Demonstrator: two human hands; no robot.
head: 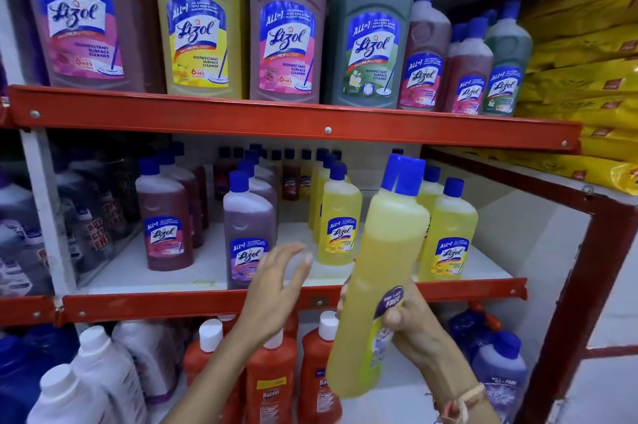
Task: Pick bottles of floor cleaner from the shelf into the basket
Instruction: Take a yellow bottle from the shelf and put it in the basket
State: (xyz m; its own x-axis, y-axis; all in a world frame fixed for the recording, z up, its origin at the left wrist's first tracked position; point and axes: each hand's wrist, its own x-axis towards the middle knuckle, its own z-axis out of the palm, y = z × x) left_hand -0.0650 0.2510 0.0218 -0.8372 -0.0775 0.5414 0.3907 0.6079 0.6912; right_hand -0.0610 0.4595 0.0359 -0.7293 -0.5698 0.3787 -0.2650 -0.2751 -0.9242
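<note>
Our right hand (411, 316) grips a yellow Lizol bottle (383, 271) low on its body, clear of the middle shelf (293, 301); left hand (276, 282) spread, empty. Full, so probably heavy; smooth rigid plastic, likely slippery. Mid-body hold seems safer. Basket unseen.

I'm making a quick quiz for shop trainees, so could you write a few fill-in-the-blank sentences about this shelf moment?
1. The right hand grips a tall plastic bottle of ____ liquid with a blue cap.
2. The left hand is open and holds ____.
3. The metal shelf rails are painted ____.
4. The orange-red bottles on the lowest shelf have ____ caps.

Missing words: yellow; nothing; red; white
</note>
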